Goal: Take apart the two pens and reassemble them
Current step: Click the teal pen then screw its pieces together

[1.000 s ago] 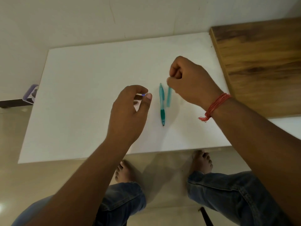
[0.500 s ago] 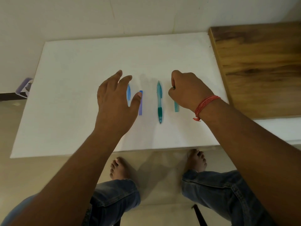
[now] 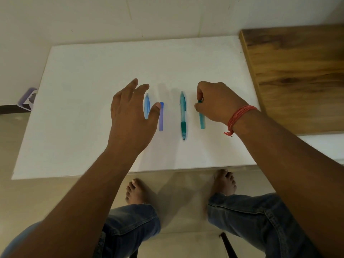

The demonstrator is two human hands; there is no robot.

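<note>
Head view: my left hand (image 3: 133, 116) has let go of the purple cap (image 3: 161, 116) and now hovers relaxed over the blue pen body (image 3: 147, 105), at nine o'clock of the cap. My right hand (image 3: 216, 103) pinches the teal cap (image 3: 202, 120), lowered to the white board (image 3: 83, 108) at three o'clock of the teal pen (image 3: 183, 116). I judge both pens uncapped; further disassembly remains.

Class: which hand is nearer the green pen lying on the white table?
Right. The right hand sits just beside the green pen, pinching the teal cap; the left hand is farther.
</note>
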